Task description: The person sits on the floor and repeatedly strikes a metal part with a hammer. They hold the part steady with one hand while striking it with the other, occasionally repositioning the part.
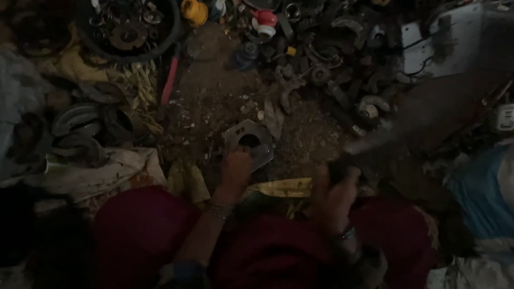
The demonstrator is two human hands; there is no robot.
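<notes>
The left hand (235,170) presses on a flat grey metal plate (249,140) with a round hole, which lies on the dirt floor (214,96); its fingers rest on the plate's near edge, and whether they curl around it cannot be told in the dim light. The right hand (333,195) is closed around a dark handle (342,170), blurred, whose far end streaks up and away to the right of the fingers. Beyond the plate lies a heap of dark metal scrap parts (326,69), and well left of the fingers sit curved metal pieces (77,126).
</notes>
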